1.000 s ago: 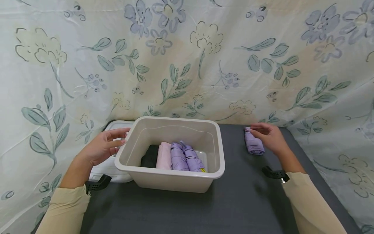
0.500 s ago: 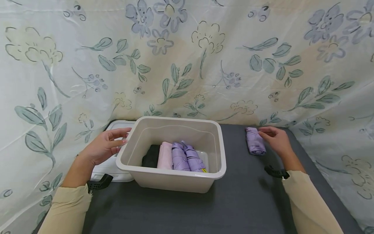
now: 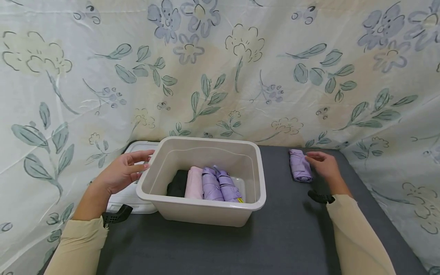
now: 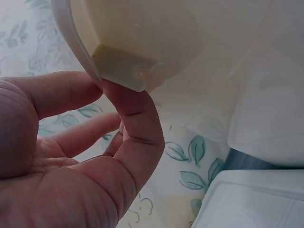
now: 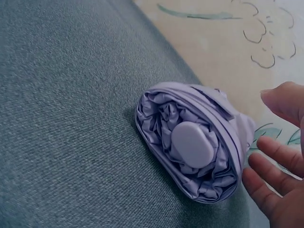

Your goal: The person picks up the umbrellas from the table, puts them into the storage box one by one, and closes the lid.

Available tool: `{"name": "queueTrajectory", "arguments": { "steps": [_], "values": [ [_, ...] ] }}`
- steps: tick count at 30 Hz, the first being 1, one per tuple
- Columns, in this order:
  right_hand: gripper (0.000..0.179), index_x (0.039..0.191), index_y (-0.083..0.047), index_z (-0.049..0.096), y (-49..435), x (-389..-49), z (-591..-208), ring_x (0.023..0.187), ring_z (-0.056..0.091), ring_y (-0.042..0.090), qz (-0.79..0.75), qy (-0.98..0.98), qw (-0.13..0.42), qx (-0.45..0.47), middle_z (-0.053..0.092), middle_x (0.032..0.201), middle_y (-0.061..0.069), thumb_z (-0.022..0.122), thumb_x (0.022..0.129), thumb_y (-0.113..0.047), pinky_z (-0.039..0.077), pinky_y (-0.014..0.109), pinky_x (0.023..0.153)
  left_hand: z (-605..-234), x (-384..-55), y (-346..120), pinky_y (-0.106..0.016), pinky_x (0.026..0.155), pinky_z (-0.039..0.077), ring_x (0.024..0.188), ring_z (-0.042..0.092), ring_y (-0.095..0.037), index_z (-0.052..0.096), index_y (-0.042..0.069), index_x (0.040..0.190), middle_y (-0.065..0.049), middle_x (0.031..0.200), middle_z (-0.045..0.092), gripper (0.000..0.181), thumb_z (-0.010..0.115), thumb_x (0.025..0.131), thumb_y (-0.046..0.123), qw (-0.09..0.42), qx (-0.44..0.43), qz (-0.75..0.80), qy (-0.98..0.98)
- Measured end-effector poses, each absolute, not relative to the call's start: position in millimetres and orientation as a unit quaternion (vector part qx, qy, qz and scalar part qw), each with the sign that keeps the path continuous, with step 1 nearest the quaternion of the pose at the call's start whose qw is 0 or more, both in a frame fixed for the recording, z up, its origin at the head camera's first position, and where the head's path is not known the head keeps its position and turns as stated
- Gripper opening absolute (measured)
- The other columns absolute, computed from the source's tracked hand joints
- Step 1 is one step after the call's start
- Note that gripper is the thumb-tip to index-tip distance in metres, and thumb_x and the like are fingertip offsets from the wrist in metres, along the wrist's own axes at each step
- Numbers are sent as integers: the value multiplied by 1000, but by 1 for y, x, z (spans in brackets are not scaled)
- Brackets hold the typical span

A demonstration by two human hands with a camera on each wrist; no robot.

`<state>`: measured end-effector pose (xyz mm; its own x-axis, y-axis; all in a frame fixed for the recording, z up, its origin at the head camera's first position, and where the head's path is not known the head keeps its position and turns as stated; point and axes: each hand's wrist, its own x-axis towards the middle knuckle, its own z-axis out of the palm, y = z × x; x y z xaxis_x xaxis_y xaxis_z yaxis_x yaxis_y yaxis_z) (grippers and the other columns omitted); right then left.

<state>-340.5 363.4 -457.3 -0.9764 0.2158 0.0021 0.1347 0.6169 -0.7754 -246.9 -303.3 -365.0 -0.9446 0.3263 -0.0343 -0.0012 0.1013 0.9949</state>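
A folded lilac umbrella lies on the dark cloth to the right of the beige bin. Its pale oval handle end faces the right wrist camera. My right hand is beside the umbrella's right side, fingers loosely bent and not closed round it; whether the fingertips touch it I cannot tell. With thumb and finger, my left hand pinches the bin's left rim. Inside the bin stand a black bundle, a pink roll and two lilac folded umbrellas, one with a yellow tag.
A white lid lies flat to the left of the bin, partly under the left arm. Behind the table hangs a floral curtain, which also runs along both sides.
My right hand has drawn back from over the umbrella's top to its right side. The umbrella lies where it was. The left hand keeps its pinch on the rim.
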Motion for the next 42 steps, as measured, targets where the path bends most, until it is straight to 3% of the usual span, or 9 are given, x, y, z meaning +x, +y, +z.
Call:
{"name": "queueTrajectory", "arguments": {
  "steps": [2,8,12,17,26,33,40,42],
  "values": [
    [58,145,-5,56,365,-344,-461,129,56,39,434,-895,35,-96,55,147,26,59,102,-45,53,49,99,-365,-247,-303,-28,87,61,104,68,-10,49,4,150,4,120,66,51,62,101,7,125,112,662,730],
    [58,148,-4,51,369,-349,-465,134,52,37,453,-888,-14,-81,52,150,25,57,104,-41,57,35,92,-365,-246,-303,-28,87,61,104,68,-10,48,4,151,5,121,66,52,63,101,7,124,111,662,731],
    [61,151,-4,48,373,-352,-465,141,46,40,468,-878,-44,-88,44,156,26,59,104,-41,49,51,108,-365,-245,-302,-28,87,61,104,68,-10,48,4,151,5,121,66,52,63,101,8,121,109,659,734],
    [66,154,-7,46,376,-358,-465,144,40,45,473,-873,-73,-91,37,161,26,61,102,-45,41,58,116,-365,-247,-303,-28,87,61,105,68,-10,48,4,151,5,121,66,51,63,101,8,124,111,659,733],
    [62,153,-6,47,375,-363,-461,143,41,45,444,-888,-99,-63,41,158,27,63,102,-39,39,61,115,-364,-250,-304,-28,86,61,105,68,-11,47,3,151,4,121,66,52,63,101,7,127,112,659,733],
    [62,151,-5,49,366,-362,-455,134,46,41,420,-898,-104,-77,38,158,31,67,99,-34,45,51,105,-364,-249,-303,-28,86,61,104,68,-11,48,4,151,4,121,66,52,63,101,8,127,107,659,734],
    [58,149,-7,52,358,-362,-447,138,37,47,393,-908,-112,-88,29,162,31,66,100,-32,33,64,114,-366,-249,-304,-28,87,61,105,68,-10,45,2,152,5,123,65,53,62,102,7,127,115,663,729],
    [56,148,-6,53,356,-362,-447,135,39,46,392,-909,-106,-90,31,161,31,67,99,-30,35,62,112,-367,-249,-304,-27,87,60,106,67,-10,44,1,152,5,125,65,54,61,102,6,126,118,664,728]
  ]
}}
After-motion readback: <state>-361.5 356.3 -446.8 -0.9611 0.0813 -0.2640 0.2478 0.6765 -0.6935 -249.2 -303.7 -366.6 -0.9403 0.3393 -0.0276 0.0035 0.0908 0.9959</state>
